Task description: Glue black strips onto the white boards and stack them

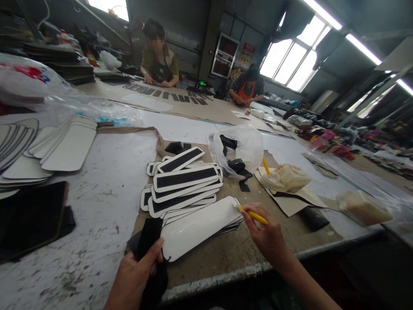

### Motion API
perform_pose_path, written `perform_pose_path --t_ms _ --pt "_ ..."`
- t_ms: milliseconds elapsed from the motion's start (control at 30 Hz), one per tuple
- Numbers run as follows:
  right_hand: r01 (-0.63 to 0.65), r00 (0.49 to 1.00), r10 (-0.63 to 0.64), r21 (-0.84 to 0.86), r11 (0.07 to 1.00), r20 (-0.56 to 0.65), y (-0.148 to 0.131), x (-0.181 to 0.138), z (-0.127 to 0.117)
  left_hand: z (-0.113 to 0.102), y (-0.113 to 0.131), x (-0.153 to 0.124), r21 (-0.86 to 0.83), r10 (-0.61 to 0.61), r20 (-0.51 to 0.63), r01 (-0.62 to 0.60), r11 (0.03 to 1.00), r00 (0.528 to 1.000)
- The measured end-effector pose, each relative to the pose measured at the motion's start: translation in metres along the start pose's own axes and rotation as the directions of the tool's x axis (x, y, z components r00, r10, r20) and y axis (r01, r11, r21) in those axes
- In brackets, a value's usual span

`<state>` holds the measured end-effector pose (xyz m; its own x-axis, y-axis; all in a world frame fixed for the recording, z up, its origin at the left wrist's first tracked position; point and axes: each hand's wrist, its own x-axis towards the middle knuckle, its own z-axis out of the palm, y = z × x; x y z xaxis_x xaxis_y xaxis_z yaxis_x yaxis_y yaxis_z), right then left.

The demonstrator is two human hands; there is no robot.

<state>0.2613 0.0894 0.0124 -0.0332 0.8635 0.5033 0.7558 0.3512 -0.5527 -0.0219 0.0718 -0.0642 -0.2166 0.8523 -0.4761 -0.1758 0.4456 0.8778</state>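
Observation:
My right hand (266,232) is closed around a yellow-handled brush (254,214), its tip touching the far right end of a long white panel (200,228). The panel has rounded corners and a wet-looking shine, and lies on a fanned stack of similar panels. At the panel's near left end, my left hand (140,267) grips black strips of material (150,237), with the thumb by the panel's edge. Behind lies a pile of white panels with black strips in their middles (185,178).
A clear plastic bag (248,148) holds black pieces. To its right, a cut-open plastic container (287,176) has another yellow handle beside it. A block-like container (363,206) stands near the right edge. White panels (69,146) and a dark tablet-like slab (32,219) lie left. Two people work across the table.

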Motion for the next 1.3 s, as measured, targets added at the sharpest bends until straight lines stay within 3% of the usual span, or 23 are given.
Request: perform_pose_path --t_ms 133,233,367,433,633,767,900,1067,1300 --pt "-0.135 0.991 0.136 0.186 0.973 0.007 -0.031 -0.014 0.012 0.002 0.009 -0.005 -0.026 0.009 0.058 -0.008 1.000 0.998" --pt "-0.320 0.947 0.306 0.375 0.870 0.098 -0.060 -0.021 0.027 0.002 0.011 -0.007 -0.043 0.033 0.091 -0.029 0.999 0.995" --pt "-0.445 0.895 0.372 0.536 0.717 0.246 -0.083 -0.025 0.053 -0.001 0.010 -0.007 -0.036 0.084 0.118 -0.080 0.996 0.989" --pt "-0.468 0.883 0.391 0.534 0.704 0.259 -0.082 -0.025 0.059 -0.002 0.010 -0.007 -0.019 0.088 0.113 -0.086 0.996 0.990" --pt "-0.383 0.924 0.340 0.417 0.824 0.176 -0.071 -0.022 0.049 -0.002 0.008 -0.005 0.034 0.074 0.097 -0.078 0.996 0.992" --pt "-0.367 0.930 0.313 0.504 0.782 0.191 -0.078 -0.023 0.055 -0.001 0.008 -0.005 0.017 0.073 0.091 -0.075 0.997 0.993" --pt "-0.355 0.935 0.323 0.458 0.815 0.149 -0.060 -0.019 0.052 -0.002 0.008 -0.005 0.047 0.064 0.063 -0.067 0.997 0.996" --pt "-0.344 0.930 0.366 0.299 0.890 -0.017 -0.011 -0.009 0.021 -0.001 0.009 -0.005 0.059 0.025 0.045 -0.028 0.998 0.999" --pt "-0.228 0.964 0.245 0.153 0.962 -0.100 0.024 0.000 -0.002 0.000 0.013 -0.005 0.095 0.070 0.031 -0.072 0.993 0.997"
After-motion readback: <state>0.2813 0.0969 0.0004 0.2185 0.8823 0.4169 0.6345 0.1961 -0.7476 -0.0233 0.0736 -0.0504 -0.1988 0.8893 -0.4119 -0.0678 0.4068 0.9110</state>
